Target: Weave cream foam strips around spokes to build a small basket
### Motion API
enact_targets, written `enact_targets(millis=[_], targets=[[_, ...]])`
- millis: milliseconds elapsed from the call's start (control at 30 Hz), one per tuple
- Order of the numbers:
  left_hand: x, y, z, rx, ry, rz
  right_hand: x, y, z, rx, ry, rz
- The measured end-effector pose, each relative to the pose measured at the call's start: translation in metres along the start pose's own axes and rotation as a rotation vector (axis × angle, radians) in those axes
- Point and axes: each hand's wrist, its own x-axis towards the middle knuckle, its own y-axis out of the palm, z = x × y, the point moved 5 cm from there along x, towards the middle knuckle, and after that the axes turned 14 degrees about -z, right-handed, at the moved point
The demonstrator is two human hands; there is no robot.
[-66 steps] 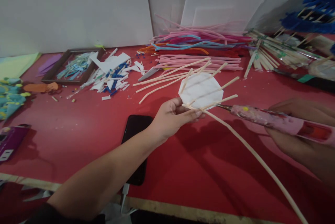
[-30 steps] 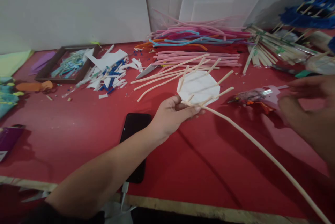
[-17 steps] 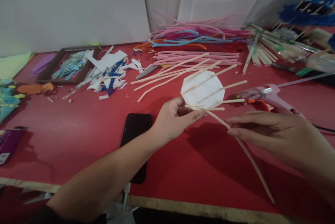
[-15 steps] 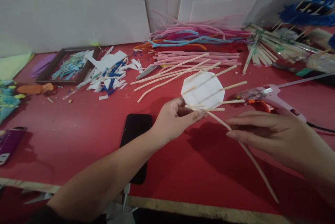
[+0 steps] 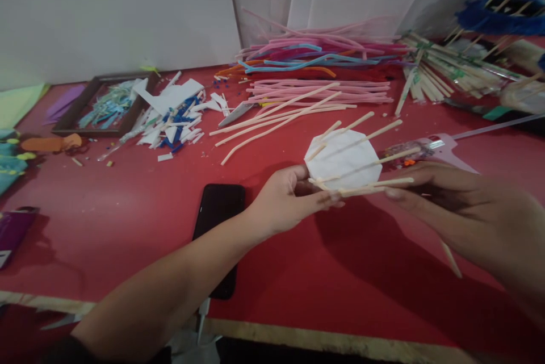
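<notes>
Red worktop (image 5: 128, 227); left hand (image 5: 279, 202) pinches white disc (image 5: 360, 154), right hand's (image 5: 472, 205) fingers pinch pale strip (image 5: 450, 259); best: disc steady, tension gentle.

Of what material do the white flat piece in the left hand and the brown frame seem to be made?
White flat piece: matte, probably paper or thin foam; no shine, straight-cut edges.
Brown frame: smooth-looking wood or plastic, I cannot tell which; even dark colour, stiff straight sides.
</notes>
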Motion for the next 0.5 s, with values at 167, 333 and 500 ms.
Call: enact_targets(millis=[167,333,500], targets=[[0.001,0.001,0.001,0.007,-0.013,0.028,-0.001,0.001,-0.008,0.022,0.168,0.022],[-0.002,0.002,-0.002,0.042,-0.009,0.048,0.002,0.003,-0.010,0.060,0.370,0.014],[-0.005,0.004,-0.005,0.069,-0.016,0.066,-0.002,0.008,-0.020,0.107,0.451,0.064]])
